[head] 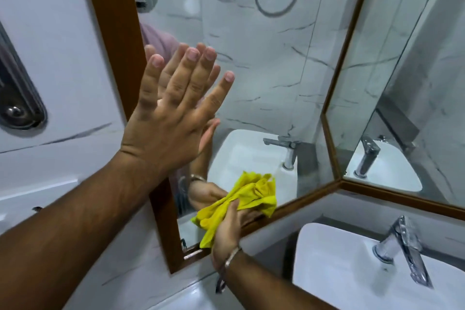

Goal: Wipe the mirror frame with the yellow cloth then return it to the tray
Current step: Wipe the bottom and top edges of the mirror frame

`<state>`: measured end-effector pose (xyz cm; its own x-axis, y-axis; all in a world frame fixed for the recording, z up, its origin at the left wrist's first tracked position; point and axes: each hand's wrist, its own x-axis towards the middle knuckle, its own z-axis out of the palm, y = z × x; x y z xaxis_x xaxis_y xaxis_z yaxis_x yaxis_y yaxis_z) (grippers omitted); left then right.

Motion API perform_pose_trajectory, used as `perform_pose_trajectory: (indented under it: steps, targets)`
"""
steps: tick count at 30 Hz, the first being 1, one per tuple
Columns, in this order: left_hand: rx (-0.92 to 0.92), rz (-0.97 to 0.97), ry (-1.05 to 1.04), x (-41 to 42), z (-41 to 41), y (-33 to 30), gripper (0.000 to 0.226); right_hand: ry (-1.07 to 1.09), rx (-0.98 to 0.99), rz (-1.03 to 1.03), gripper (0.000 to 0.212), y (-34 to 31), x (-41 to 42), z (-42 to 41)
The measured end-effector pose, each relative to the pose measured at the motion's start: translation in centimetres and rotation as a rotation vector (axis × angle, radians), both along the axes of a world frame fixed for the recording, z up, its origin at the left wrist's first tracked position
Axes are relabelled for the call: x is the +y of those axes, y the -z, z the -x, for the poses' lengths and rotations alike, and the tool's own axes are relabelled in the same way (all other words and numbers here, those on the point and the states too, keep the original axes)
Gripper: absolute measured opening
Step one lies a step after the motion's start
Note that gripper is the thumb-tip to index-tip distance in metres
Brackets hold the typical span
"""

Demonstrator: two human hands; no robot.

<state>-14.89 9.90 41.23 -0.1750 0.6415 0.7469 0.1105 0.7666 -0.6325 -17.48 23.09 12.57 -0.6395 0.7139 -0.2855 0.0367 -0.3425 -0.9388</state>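
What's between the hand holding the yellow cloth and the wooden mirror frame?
In the head view, the yellow cloth itself: the right hand presses it, bunched, onto the bottom rail of the mirror frame. The left hand lies flat on the glass above.

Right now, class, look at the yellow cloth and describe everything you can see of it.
The yellow cloth is a thin, soft-looking fabric, bunched and creased rather than folded flat. The right hand grips it and presses it against the bottom rail of the brown wooden mirror frame, near the lower left corner. One tail hangs below the fingers; the upper folds lie against the glass, which reflects them. The left hand does not touch it.
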Motion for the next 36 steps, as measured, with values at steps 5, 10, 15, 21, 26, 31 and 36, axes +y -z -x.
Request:
perform_pose_trajectory:
  steps: [5, 10, 15, 21, 26, 31, 36]
  targets:
    - [0.024, -0.026, 0.066, 0.4, 0.7, 0.1, 0.073, 0.15, 0.133, -0.112, 0.066, -3.0, 3.0, -1.1]
    - [-0.086, -0.103, 0.161, 0.8, 2.2, 1.2, 0.082, 0.523, -0.109, -0.159, 0.053, -5.3, 22.8, 1.2]
    - [-0.321, -0.123, 0.281, 0.5, 3.1, 1.1, 0.086, 0.586, -0.129, -0.144, 0.049, -3.8, 27.3, 2.3]
    - [-0.029, -0.027, 0.034, 0.7, 1.3, 0.9, 0.083, 0.491, 0.06, 0.03, 0.046, -6.3, 29.0, 2.3]
    - [-0.047, 0.009, -0.034, 0.8, 0.6, 0.2, 0.08, 0.475, 0.509, -0.055, 0.038, -15.3, 30.1, 3.0]
    - [-0.113, -0.013, 0.072, 0.5, 0.1, -1.5, 0.078, 0.462, 0.599, -0.381, 0.047, -26.0, 32.4, 4.3]
    - [-0.125, -0.147, 0.226, -0.2, 0.7, -7.3, 0.077, 0.458, 0.46, -0.459, 0.054, -20.6, 31.8, 3.3]
